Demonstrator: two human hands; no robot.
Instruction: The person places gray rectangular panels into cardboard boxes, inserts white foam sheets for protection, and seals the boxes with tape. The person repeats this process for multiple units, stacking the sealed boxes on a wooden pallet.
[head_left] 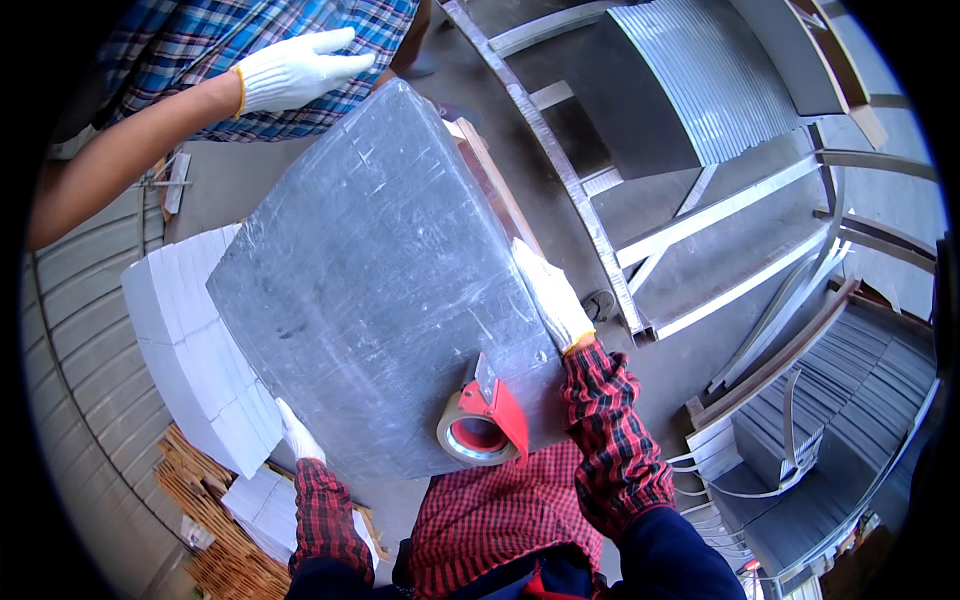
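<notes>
A scratched grey slab-like top (370, 270) with straight edges fills the middle of the view. My right hand (550, 295), in a white glove with a yellow cuff, lies along its right edge, fingers stretched out against the side. At the lower left edge is my left hand (297, 430), also gloved, its visible fingers extended; the slab's edge partly hides it. Neither hand visibly holds anything. On the near right corner sits a red tape dispenser (505, 420) with a roll of tape (470, 438) in it, close to my right forearm.
Across the slab, a co-worker in blue plaid reaches a gloved hand (300, 72), fingers apart, over its far end. White stacked boxes (190, 330) stand at left above wooden slats (200, 520). To the right are metal frames (720, 215), stacked grey sheets (700, 80) and a loaded cart (820, 420).
</notes>
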